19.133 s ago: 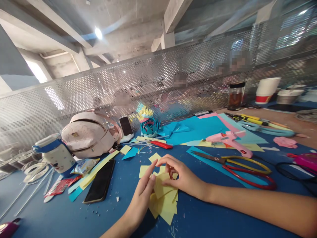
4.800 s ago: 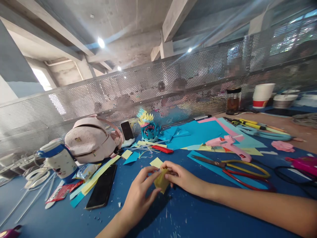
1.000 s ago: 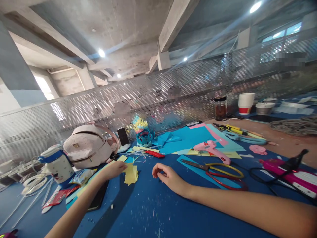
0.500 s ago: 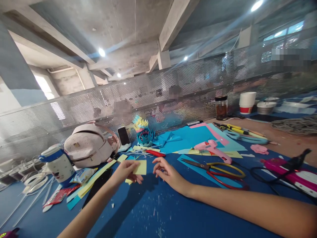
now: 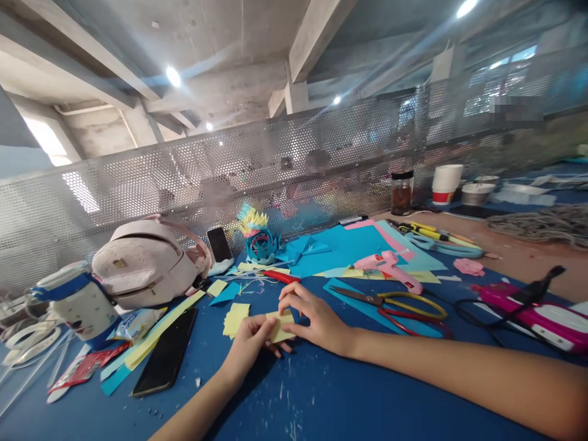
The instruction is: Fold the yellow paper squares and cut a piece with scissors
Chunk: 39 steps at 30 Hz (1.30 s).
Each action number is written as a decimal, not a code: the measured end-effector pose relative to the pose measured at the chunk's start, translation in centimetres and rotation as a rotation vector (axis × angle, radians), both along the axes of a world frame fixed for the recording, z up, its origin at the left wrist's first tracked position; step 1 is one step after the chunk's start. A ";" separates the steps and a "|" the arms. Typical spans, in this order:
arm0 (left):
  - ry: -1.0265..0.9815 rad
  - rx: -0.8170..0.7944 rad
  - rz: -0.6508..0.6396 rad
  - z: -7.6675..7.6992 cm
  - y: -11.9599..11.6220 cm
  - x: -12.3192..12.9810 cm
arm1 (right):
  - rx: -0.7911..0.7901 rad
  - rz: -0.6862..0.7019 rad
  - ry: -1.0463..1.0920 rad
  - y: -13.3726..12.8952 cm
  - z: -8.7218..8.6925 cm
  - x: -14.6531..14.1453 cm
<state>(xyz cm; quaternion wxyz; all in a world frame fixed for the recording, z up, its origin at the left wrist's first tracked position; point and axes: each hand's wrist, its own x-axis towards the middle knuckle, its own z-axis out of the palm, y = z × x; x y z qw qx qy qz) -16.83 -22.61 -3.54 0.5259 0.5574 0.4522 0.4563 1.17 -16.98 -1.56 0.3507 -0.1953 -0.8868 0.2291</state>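
A small square of yellow paper (image 5: 283,326) is held just over the blue table between my two hands. My left hand (image 5: 250,343) pinches its left side, thumb on top and the other fingers underneath. At the right edge, the curved fingers and thumb of my right hand (image 5: 319,317) close on the same square. Beside my left hand lies a stack of yellow paper squares (image 5: 236,319). Behind them are a small blue paper piece (image 5: 225,294) and a red-handled tool (image 5: 281,277). Scissors (image 5: 386,301) with yellow and red handles rest to the right.
A pink glue gun (image 5: 388,267) lies on blue sheets (image 5: 340,248). Farther back stands a blue and yellow paper craft (image 5: 260,239). On the left are a phone (image 5: 168,355), a cup (image 5: 82,309) and a backpack (image 5: 142,263). A magenta device (image 5: 535,315) with a black cable sits right.
My left hand has brought the yellow square rightward to my right hand, which now grips its edge. The yellow stack and phone show more fully. The view has shifted slightly.
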 end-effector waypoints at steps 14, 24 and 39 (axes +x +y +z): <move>-0.017 0.022 0.009 0.1 -0.7 -0.3 | -0.059 -0.005 0.031 0.0 -0.1 -0.4; -0.095 0.014 0.064 0.1 -0.8 -0.5 | -0.018 0.119 0.085 0.5 -0.2 -0.2; -0.027 0.209 0.295 0.1 -0.7 -1.0 | -0.022 0.086 0.107 1.1 -0.8 -0.2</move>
